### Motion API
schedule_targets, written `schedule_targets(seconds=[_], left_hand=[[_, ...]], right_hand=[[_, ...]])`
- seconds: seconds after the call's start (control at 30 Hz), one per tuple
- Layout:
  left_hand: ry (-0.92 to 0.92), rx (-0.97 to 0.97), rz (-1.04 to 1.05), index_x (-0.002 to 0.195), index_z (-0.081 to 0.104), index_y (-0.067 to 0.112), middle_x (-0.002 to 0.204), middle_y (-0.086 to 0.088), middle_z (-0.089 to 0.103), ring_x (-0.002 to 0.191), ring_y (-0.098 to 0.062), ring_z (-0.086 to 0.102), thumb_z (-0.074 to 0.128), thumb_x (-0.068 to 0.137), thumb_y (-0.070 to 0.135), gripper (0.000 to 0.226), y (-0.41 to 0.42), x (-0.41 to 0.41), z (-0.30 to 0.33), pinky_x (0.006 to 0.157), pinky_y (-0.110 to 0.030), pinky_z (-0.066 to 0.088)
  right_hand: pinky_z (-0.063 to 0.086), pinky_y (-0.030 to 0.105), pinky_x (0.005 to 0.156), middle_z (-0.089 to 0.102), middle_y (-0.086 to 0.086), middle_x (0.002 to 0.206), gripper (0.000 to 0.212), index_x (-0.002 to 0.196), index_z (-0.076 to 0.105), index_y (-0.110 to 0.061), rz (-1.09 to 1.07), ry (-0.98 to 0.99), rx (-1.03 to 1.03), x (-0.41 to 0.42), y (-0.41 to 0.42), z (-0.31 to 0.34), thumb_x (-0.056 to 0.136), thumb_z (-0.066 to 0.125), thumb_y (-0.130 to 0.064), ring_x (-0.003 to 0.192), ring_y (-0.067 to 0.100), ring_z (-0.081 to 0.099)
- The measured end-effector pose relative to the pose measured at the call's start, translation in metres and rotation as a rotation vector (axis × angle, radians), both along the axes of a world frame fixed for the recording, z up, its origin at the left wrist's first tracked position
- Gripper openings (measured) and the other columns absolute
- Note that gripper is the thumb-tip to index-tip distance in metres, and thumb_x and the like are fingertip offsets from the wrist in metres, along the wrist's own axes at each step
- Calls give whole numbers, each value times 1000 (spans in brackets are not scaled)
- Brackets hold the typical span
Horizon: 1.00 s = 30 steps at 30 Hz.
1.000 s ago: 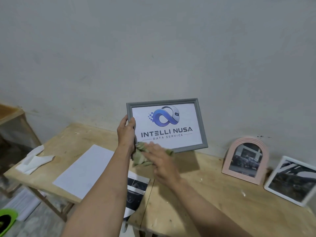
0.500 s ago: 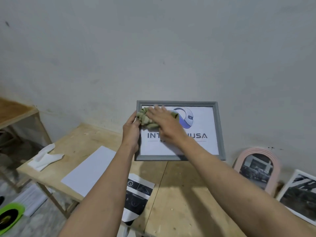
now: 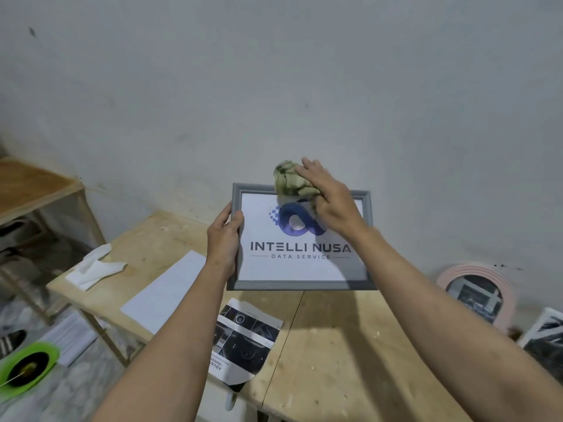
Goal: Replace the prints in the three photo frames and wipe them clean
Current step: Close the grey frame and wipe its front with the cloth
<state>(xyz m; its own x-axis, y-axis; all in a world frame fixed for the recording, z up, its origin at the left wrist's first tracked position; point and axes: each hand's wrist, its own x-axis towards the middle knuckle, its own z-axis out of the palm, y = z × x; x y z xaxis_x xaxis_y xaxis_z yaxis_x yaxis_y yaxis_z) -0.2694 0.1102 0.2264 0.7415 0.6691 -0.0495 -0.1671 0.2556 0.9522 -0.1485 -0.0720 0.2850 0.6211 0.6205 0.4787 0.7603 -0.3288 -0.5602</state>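
My left hand [image 3: 224, 240] grips the left edge of a grey photo frame [image 3: 304, 284] held above the wooden table [image 3: 335, 345]; its print reads "INTELLI NUSA DATA SERVICE". My right hand [image 3: 330, 199] presses a crumpled green-grey cloth [image 3: 288, 179] against the frame's top edge, near the middle. A pink arched frame [image 3: 502, 287] and a white frame [image 3: 545, 339], both with dark prints, lean on the wall at the right. A dark printed sheet [image 3: 243, 339] lies on the table below the grey frame.
A blank white sheet [image 3: 166, 292] and a folded white tissue [image 3: 94, 266] lie on the table's left part. A wooden shelf [image 3: 33, 187] stands at far left. On the floor are a green dish [image 3: 27, 367] and papers [image 3: 71, 338].
My right hand has swept the cloth from the frame's upper left corner to its top edge, past the glass. The frame has tilted a little more towards me.
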Motion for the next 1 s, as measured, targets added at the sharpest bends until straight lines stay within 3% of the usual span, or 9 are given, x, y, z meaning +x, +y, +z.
schedule_targets(seconds=[0.13, 0.23, 0.37, 0.5, 0.63, 0.73, 0.83, 0.93, 1.0], left_hand=[[-43, -31, 23, 126, 66, 31, 98, 3, 76, 72, -12, 69, 60, 96, 18, 33, 10, 1, 11, 63, -28, 57], [-42, -6, 63, 122, 68, 29, 94, 2, 75, 68, -11, 68, 60, 95, 18, 30, 23, -2, 11, 61, -26, 55], [-6, -2, 87, 127, 65, 29, 97, -1, 73, 70, -14, 68, 59, 96, 19, 32, 28, -4, 0, 59, -27, 55], [10, -4, 68, 128, 63, 31, 97, 2, 74, 72, -15, 68, 57, 97, 20, 33, 32, -1, 0, 60, -26, 55], [-14, 0, 30, 133, 63, 29, 103, 5, 76, 75, -11, 69, 58, 96, 20, 39, 31, 7, 3, 65, -27, 56], [-55, -57, 39, 129, 66, 29, 96, 5, 76, 72, -12, 69, 60, 95, 17, 37, 26, 14, 9, 66, -30, 58], [-74, -130, 109, 126, 68, 25, 88, 3, 75, 62, -11, 67, 59, 93, 14, 35, 28, 16, 10, 59, -30, 57], [-42, -115, 196, 126, 68, 22, 78, 7, 71, 52, -5, 64, 59, 93, 12, 36, 37, 15, 4, 51, -22, 54], [-14, -73, 182, 125, 67, 24, 81, 9, 70, 51, -1, 64, 59, 95, 12, 33, 38, 12, 1, 48, -19, 52]], right_hand=[[1, 39, 122, 25, 6, 156, 86, 145, 40, -14, 117, -229, -282, -3, 10, -30, 67, 36, 21, 148, 25, 13], [-4, 25, 120, 23, -1, 155, 87, 145, 39, -15, 249, -154, -319, -38, -1, -83, 66, 32, 19, 147, 16, 12], [8, 29, 122, 28, -10, 152, 82, 144, 43, -19, 340, 51, -413, -65, -23, -113, 72, 33, 19, 144, 4, 17], [24, 30, 118, 45, -4, 145, 82, 132, 57, -18, 144, 221, -104, -51, -34, -70, 61, 29, 11, 136, 3, 36], [34, 33, 111, 53, 9, 138, 73, 127, 62, -14, -200, -192, 101, 5, -25, -2, 62, 38, 7, 126, 20, 47], [38, 46, 106, 61, 16, 128, 58, 116, 68, -4, -139, -359, 19, 23, -15, -6, 67, 38, -3, 119, 36, 54], [34, 38, 111, 61, 14, 129, 61, 114, 70, -3, -20, -189, -48, 1, -14, -51, 63, 36, 7, 124, 30, 52], [30, 18, 111, 63, 1, 126, 57, 111, 72, -9, 53, 216, -126, -27, -27, -85, 71, 43, 19, 123, 10, 51], [44, 25, 98, 69, -1, 116, 54, 106, 75, -16, 90, 496, -158, -33, -39, -87, 77, 44, 18, 108, 11, 60]])
